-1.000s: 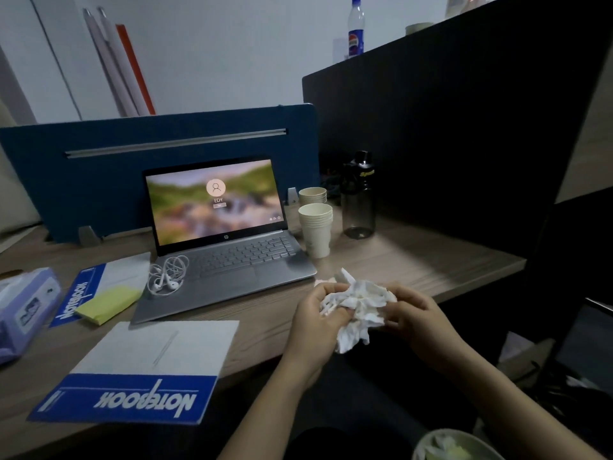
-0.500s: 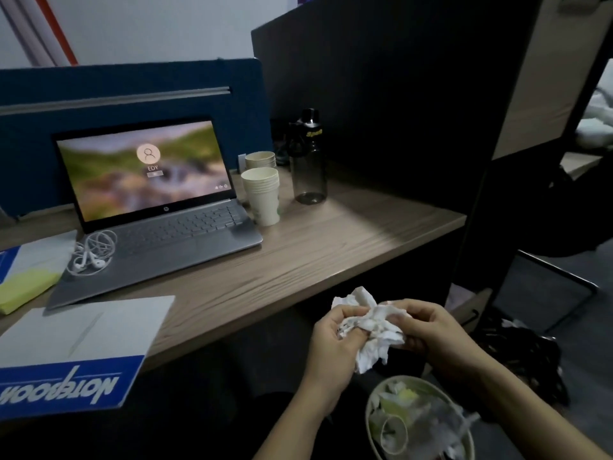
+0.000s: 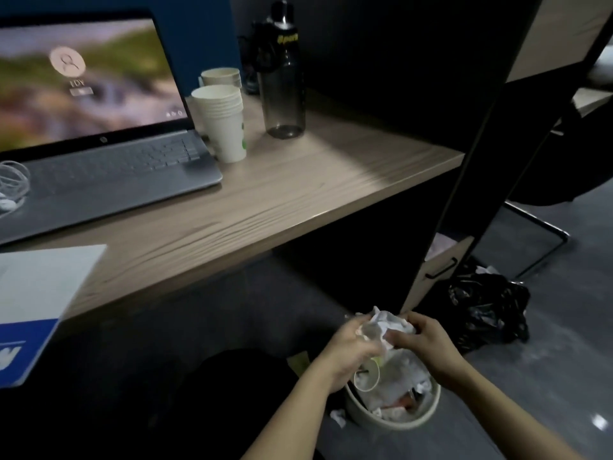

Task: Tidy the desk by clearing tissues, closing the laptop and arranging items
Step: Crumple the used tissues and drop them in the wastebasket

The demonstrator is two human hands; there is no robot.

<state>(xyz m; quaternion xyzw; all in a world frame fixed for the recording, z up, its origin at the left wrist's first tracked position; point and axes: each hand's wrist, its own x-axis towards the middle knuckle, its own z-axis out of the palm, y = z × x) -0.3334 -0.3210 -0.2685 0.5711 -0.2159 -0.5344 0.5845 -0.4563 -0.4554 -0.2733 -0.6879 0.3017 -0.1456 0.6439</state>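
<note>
Two hands meet below the bench edge, both clamped on one crumpled wad of white tissues. The left hand curls its fingers round the wad's near side, somewhat blurred; the right hand pinches the far side. The wad is creased and bunched, with a loose corner sticking up, and it sits directly above one round pale waste bin on the floor. The bin holds more white paper and one paper cup lying on its side. One small scrap of tissue lies on the floor just beside the bin.

On the wooden bench stands one open laptop, its screen lit. Beside it are one stack of paper cups and, behind that, a second cup or stack. One dark water bottle stands near them. One white-and-blue notebook lies at the near edge, and white earphones rest on the laptop. One black plastic bag sits on the floor.
</note>
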